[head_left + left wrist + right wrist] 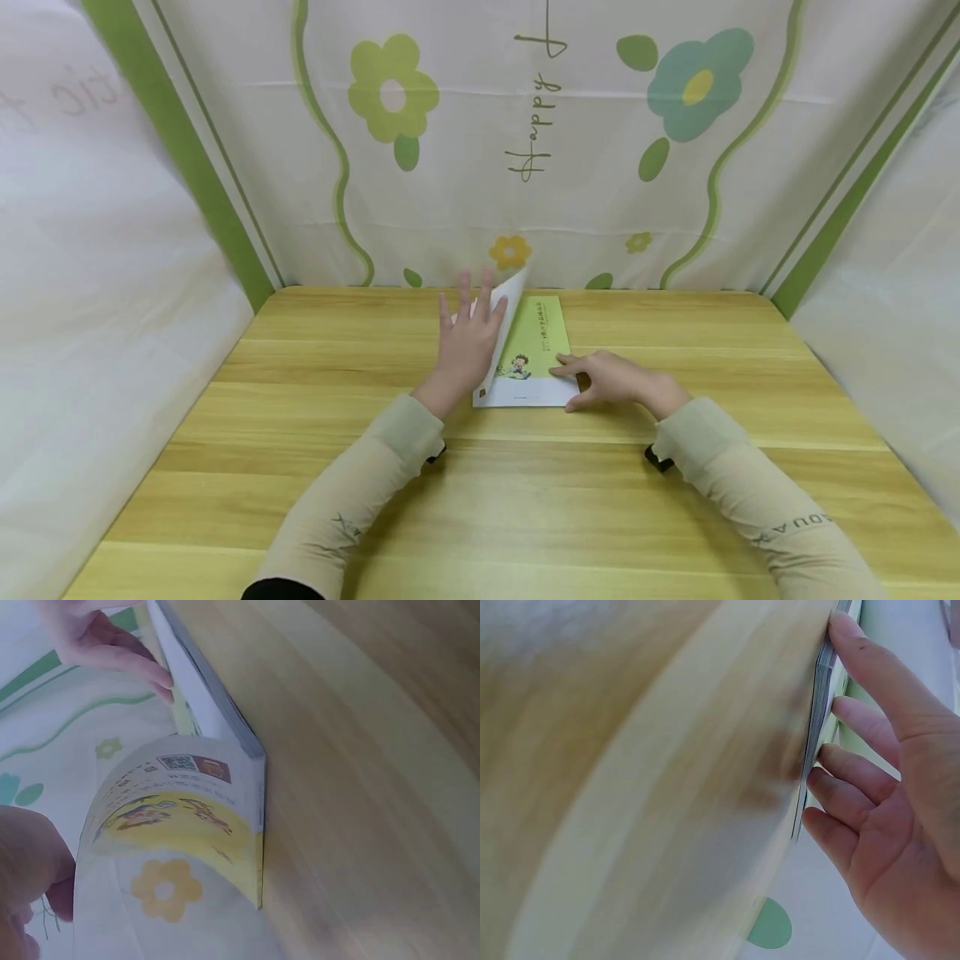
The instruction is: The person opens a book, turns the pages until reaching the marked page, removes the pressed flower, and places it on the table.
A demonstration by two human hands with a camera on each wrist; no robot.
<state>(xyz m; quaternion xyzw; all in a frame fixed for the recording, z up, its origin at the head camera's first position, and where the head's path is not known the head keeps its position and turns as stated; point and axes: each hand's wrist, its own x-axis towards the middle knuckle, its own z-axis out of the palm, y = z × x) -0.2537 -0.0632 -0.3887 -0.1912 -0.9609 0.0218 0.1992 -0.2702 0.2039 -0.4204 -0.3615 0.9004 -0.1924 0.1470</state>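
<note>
Head view: thin booklet (534, 354) with a green title page, lying flat near the middle of the wooden table (300, 483), toward the far edge. Front cover (504, 321) lifted and curling up to the left, white underside facing right. Left hand (468, 337) behind that raised cover, fingers straight and spread, propping it rather than gripping. Right hand (611, 379) resting flat on the lower right corner of the booklet, fingers extended and relaxed, thumb along the near edge, pinning the pages down.

Left wrist view: cover (180, 825) bowed outward, showing a yellow band, a cartoon drawing and a QR code; page block (214, 697) beneath it, fingers (139, 664) of the other hand touching its far edge.

Right wrist view: fingertips (855, 727) laid against the booklet's edge (821, 712), blurred table beside.

Flower-patterned cloth backdrop (525, 142) hanging behind the table, "happy" lettered on it.
</note>
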